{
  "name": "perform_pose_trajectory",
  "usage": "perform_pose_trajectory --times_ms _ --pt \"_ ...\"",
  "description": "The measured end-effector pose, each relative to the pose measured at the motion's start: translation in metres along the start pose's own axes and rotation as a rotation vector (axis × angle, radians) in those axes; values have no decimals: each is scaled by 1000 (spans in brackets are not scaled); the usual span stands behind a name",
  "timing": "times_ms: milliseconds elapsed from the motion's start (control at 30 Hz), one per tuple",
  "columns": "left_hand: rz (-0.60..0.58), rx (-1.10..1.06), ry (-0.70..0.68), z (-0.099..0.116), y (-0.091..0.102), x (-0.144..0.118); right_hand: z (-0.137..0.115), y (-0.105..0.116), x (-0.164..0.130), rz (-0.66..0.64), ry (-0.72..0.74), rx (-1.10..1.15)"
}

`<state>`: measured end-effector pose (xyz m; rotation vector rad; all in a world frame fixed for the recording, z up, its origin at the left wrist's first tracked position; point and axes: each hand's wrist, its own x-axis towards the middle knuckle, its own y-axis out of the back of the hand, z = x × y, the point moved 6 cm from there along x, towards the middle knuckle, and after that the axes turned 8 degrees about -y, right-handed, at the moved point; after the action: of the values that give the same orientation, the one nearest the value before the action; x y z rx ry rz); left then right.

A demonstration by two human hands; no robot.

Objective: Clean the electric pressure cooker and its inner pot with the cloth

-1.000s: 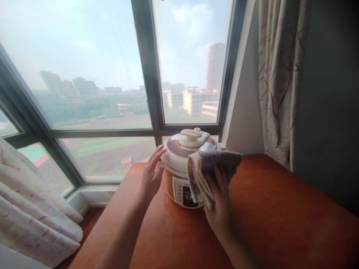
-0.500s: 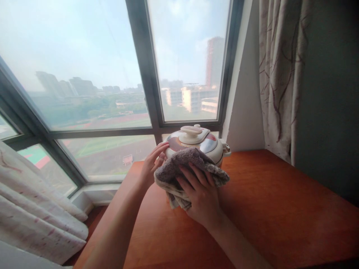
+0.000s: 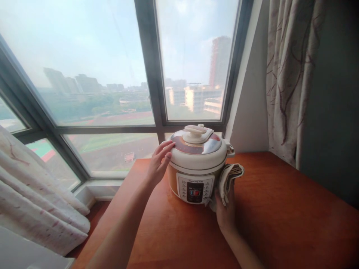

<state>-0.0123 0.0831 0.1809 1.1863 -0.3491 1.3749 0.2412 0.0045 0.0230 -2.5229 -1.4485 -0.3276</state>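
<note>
A white and orange electric pressure cooker (image 3: 196,164) stands on a reddish wooden table (image 3: 280,216), its lid closed and its control panel facing me. My left hand (image 3: 160,163) rests flat against the cooker's left side, fingers spread at the lid's rim. My right hand (image 3: 224,211) presses a folded grey-beige cloth (image 3: 229,177) against the cooker's right side, low near the base.
A large window with dark frames (image 3: 148,74) stands right behind the cooker. A patterned curtain (image 3: 288,78) hangs at the right beside a dark wall, and another curtain (image 3: 33,194) drapes at the lower left. The table's left edge drops off toward the window sill.
The cloth in my right hand has moved from the cooker's front face, over its front, round to the right side. My left hand has stayed on the left side.
</note>
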Motion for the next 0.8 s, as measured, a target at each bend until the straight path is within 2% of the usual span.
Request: perform_pose_trajectory --times_ms 100,167,233,367,500,633,700,800 --pt "6 14 1 -1 -3 -1 14 -4 -31 26 -83 -10" --pt "15 11 -5 -2 -5 -2 16 -8 -52 25 -83 -26" --pt "33 1 -10 -3 -6 -3 13 -15 -70 -3 -2 -77" --pt "62 7 -9 -4 -8 -5 -3 -22 -84 -71 303 -285" --pt "61 28 -11 -3 -9 -6 -20 -23 -69 -180 590 -539" --pt "84 34 -32 0 -9 -5 -42 -22 -38 -268 787 -689" --pt "88 26 -37 1 -9 -5 -54 -21 -20 -267 832 -684" --pt "74 17 -32 3 -9 -4 -67 -17 11 -192 816 -571"
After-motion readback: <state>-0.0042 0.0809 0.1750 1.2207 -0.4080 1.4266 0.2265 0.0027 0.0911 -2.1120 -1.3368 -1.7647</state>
